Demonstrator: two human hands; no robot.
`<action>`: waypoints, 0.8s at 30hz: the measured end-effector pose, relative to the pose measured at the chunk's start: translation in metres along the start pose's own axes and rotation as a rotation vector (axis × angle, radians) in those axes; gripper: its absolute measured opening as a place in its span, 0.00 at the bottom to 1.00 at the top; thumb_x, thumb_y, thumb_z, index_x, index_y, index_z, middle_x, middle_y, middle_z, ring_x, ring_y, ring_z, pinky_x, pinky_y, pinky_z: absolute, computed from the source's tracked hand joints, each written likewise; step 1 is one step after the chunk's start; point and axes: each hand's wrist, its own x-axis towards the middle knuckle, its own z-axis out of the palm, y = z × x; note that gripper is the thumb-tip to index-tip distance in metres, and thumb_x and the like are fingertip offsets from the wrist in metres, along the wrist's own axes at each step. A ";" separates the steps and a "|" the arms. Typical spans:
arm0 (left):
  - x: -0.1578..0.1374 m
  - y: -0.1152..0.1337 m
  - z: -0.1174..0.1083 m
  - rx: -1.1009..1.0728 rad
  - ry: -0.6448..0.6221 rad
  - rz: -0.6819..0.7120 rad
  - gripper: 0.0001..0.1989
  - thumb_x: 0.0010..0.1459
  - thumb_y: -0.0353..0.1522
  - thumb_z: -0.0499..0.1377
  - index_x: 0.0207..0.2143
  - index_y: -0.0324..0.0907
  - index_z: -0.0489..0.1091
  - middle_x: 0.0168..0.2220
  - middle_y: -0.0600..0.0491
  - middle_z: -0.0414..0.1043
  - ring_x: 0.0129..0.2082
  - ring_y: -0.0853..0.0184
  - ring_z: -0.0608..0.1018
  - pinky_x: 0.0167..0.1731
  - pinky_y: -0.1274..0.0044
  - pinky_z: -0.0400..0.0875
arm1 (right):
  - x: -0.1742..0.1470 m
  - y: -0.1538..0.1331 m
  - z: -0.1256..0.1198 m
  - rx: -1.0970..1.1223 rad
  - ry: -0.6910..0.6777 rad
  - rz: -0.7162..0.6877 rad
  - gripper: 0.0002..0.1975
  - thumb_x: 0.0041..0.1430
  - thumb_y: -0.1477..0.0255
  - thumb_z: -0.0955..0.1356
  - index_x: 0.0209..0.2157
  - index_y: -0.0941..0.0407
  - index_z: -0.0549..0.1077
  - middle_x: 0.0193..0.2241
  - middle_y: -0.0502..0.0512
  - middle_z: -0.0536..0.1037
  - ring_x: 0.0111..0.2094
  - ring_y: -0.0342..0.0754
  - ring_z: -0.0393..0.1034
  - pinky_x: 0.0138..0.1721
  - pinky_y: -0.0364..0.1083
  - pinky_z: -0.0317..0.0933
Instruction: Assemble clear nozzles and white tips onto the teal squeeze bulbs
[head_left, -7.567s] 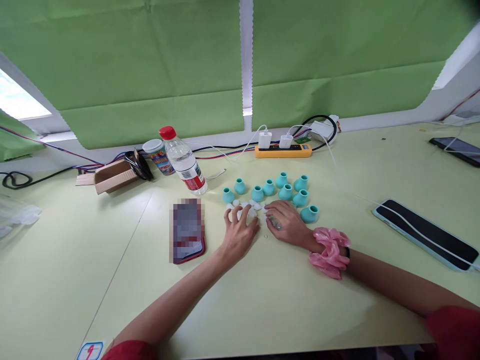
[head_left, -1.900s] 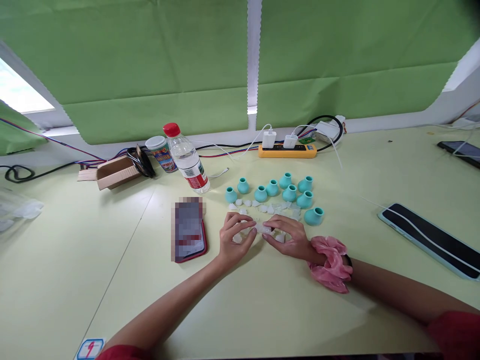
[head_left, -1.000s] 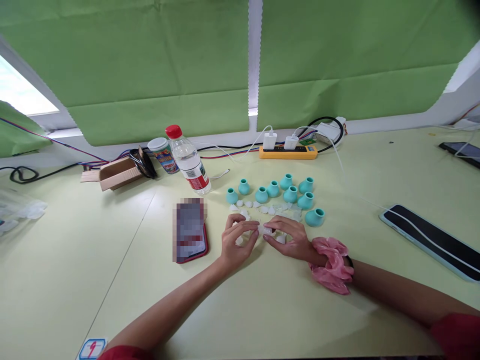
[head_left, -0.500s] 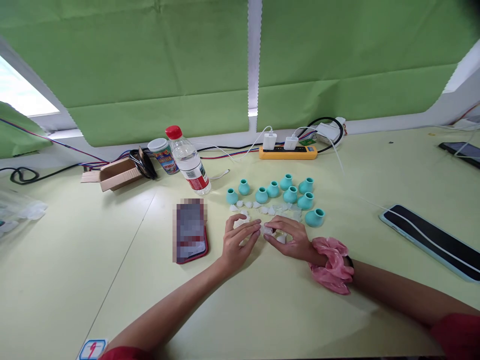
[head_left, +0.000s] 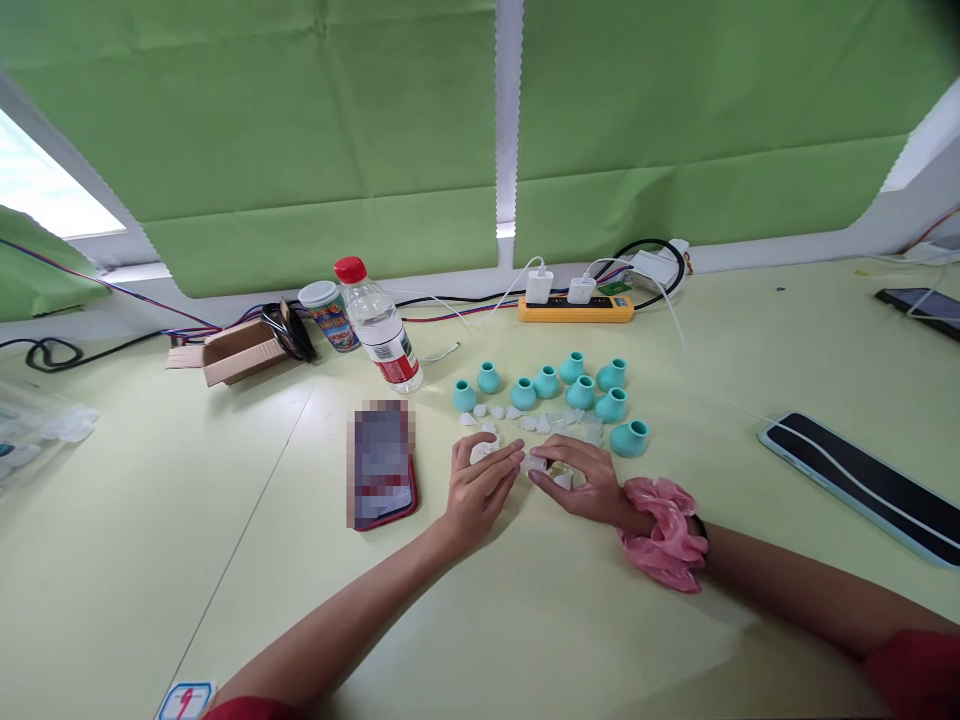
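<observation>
My right hand (head_left: 583,480), with a pink scrunchie (head_left: 664,535) at its wrist, pinches a small translucent white piece (head_left: 535,463) between thumb and fingers. Just left of it, my left hand (head_left: 480,485) has its fingers and thumb drawn together; what sits between its fingertips, if anything, is too small to make out. The fingertips of both hands nearly meet. Beyond them lies a row of small white pieces (head_left: 514,412) and clear plastic bits (head_left: 592,432). Several teal flared pieces with round open necks (head_left: 580,393) stand behind that row.
Left of my hands lies a red-cased phone (head_left: 384,465), with a water bottle (head_left: 382,335) and a paper can (head_left: 330,317) behind it. An open cardboard box (head_left: 244,352) holds black cable. A yellow power strip (head_left: 576,310) sits at the back. Another phone (head_left: 862,485) lies right.
Both hands stay almost in place over the table, with only slight finger movement. The camera view has shifted a little; nothing on the table has visibly moved.
</observation>
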 end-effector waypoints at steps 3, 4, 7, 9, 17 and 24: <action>0.001 0.002 -0.001 0.021 -0.012 -0.002 0.13 0.51 0.23 0.57 0.39 0.42 0.67 0.41 0.48 0.73 0.41 0.61 0.71 0.39 0.64 0.64 | -0.001 0.000 0.000 0.005 -0.002 0.002 0.11 0.48 0.76 0.67 0.36 0.56 0.69 0.24 0.52 0.72 0.25 0.43 0.67 0.26 0.43 0.65; 0.001 0.002 -0.001 0.030 -0.013 -0.002 0.12 0.51 0.24 0.57 0.39 0.42 0.67 0.41 0.48 0.73 0.41 0.61 0.70 0.39 0.64 0.64 | -0.001 0.000 0.000 0.007 -0.001 0.003 0.11 0.48 0.77 0.67 0.36 0.56 0.69 0.25 0.52 0.73 0.25 0.43 0.67 0.26 0.43 0.65; 0.003 0.005 -0.002 0.071 -0.004 -0.013 0.10 0.51 0.24 0.56 0.37 0.42 0.68 0.40 0.48 0.73 0.42 0.60 0.69 0.39 0.65 0.64 | -0.002 0.000 0.000 0.011 0.002 0.005 0.11 0.47 0.77 0.68 0.36 0.56 0.69 0.26 0.53 0.73 0.27 0.43 0.68 0.28 0.43 0.65; 0.004 0.006 -0.002 0.098 0.003 -0.024 0.10 0.51 0.24 0.56 0.37 0.42 0.68 0.40 0.48 0.73 0.42 0.60 0.67 0.38 0.65 0.64 | -0.003 0.000 0.000 0.014 0.005 0.006 0.12 0.47 0.78 0.68 0.36 0.56 0.69 0.26 0.53 0.73 0.27 0.44 0.69 0.29 0.43 0.66; 0.005 0.009 -0.002 0.137 -0.005 -0.045 0.11 0.49 0.25 0.58 0.38 0.42 0.67 0.39 0.49 0.72 0.42 0.60 0.66 0.40 0.66 0.63 | 0.000 -0.001 -0.001 0.027 0.015 0.003 0.12 0.48 0.78 0.68 0.37 0.56 0.69 0.26 0.54 0.74 0.26 0.43 0.68 0.29 0.44 0.66; 0.004 0.009 0.000 0.159 -0.037 -0.064 0.13 0.50 0.27 0.57 0.41 0.42 0.64 0.40 0.49 0.71 0.43 0.61 0.66 0.41 0.67 0.62 | 0.000 -0.002 -0.001 0.029 0.014 0.013 0.12 0.49 0.78 0.67 0.37 0.55 0.69 0.26 0.53 0.74 0.26 0.43 0.68 0.29 0.44 0.66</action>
